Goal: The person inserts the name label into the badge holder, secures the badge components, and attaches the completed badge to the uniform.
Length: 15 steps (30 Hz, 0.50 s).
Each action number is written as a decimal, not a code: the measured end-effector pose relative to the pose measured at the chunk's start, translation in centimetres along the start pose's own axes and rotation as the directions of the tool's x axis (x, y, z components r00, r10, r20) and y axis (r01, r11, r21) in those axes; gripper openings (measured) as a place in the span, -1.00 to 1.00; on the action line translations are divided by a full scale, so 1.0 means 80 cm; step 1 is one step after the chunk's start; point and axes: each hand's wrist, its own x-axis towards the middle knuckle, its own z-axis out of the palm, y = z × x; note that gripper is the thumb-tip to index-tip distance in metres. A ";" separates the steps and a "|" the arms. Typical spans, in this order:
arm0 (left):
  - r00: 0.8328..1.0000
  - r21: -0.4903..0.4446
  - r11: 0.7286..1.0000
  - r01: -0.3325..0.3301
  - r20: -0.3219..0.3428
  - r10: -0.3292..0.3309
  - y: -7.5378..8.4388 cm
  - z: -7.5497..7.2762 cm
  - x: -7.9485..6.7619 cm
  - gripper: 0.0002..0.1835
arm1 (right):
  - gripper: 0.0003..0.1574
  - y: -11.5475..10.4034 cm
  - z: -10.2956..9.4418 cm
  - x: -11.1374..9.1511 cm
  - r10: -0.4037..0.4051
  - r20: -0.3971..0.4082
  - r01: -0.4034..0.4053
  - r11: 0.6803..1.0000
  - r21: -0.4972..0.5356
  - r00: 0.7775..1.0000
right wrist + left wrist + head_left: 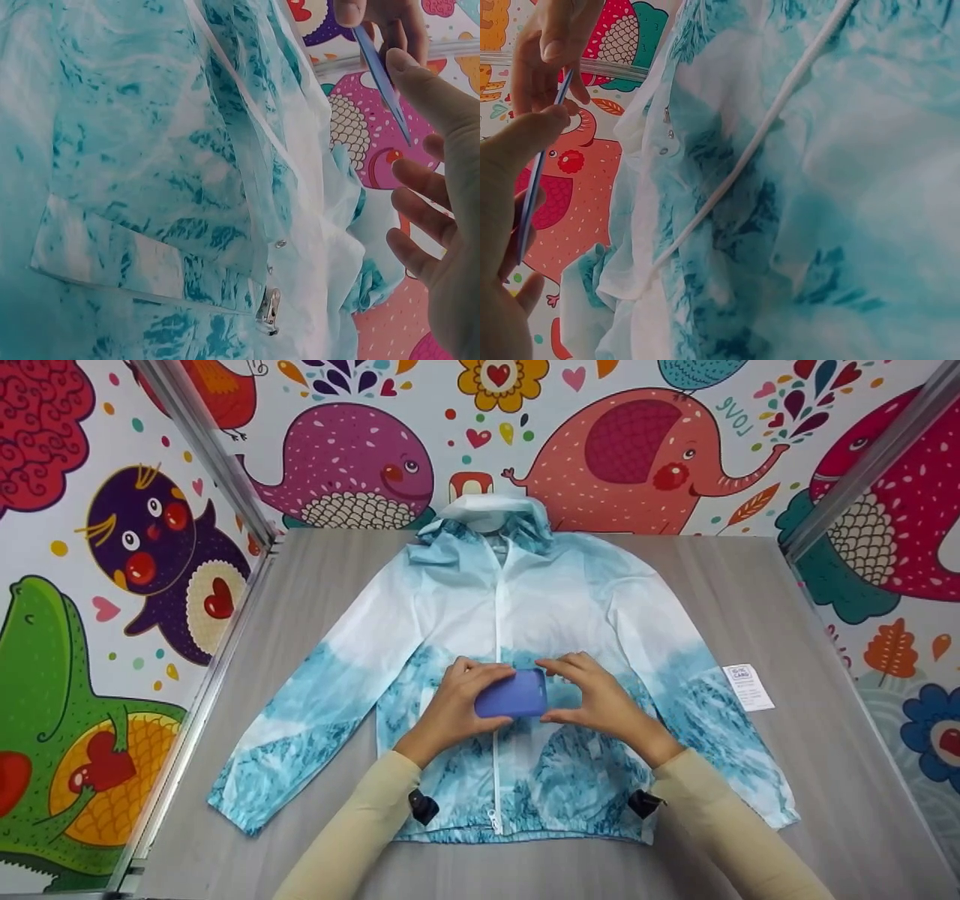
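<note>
A thin violet-blue card holder with rounded corners and a small slot near its right end is held above the jacket's front. My left hand grips its left part, fingers along the top edge and thumb along the bottom. My right hand curves in from the other side, with index fingertip and thumb tip at the right corners. Both wrist views show the card holder nearly edge-on. Beneath lies a white and teal hooded jacket, front up, sleeves spread, its white zipper closed down the middle.
A grey wood-grain table carries the jacket. A white printed tag lies beside the right-hand sleeve. Cartoon-printed panels and metal posts stand behind and at both sides. In the right wrist view, a metal zipper pull hangs on the jacket.
</note>
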 end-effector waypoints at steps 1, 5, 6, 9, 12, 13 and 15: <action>1.000 -0.001 1.000 -0.005 -0.003 0.005 0.001 0.000 0.000 -0.25 | 0.00 -0.001 0.001 0.000 -0.011 0.003 0.011 1.000 -0.019 1.000; 1.000 -0.007 1.000 -0.013 -0.003 0.013 0.002 -0.001 0.000 -0.26 | 0.04 -0.003 0.003 0.000 -0.054 0.007 0.054 0.994 -0.098 0.999; 1.000 -0.012 1.000 -0.012 -0.001 0.012 0.003 -0.002 0.000 -0.26 | 0.04 -0.004 0.004 0.001 -0.060 0.006 0.060 0.992 -0.114 0.998; 1.000 -0.034 0.999 -0.012 0.003 0.013 0.004 -0.002 0.000 -0.25 | 0.01 -0.005 0.005 0.001 -0.072 -0.007 0.071 0.986 -0.149 0.997; 1.000 -0.058 0.998 -0.021 0.005 0.021 0.005 -0.003 0.000 -0.26 | -0.02 -0.006 0.007 0.002 -0.085 -0.033 0.079 0.985 -0.154 0.996; 1.000 -0.068 0.997 -0.025 0.006 0.026 0.005 -0.004 0.000 -0.26 | -0.04 -0.006 0.007 0.002 -0.093 -0.045 0.085 0.985 -0.152 0.995; 1.000 -0.086 0.996 -0.031 0.005 0.031 0.005 -0.005 -0.001 -0.27 | -0.05 -0.007 0.008 0.002 -0.116 -0.070 0.104 0.983 -0.150 0.991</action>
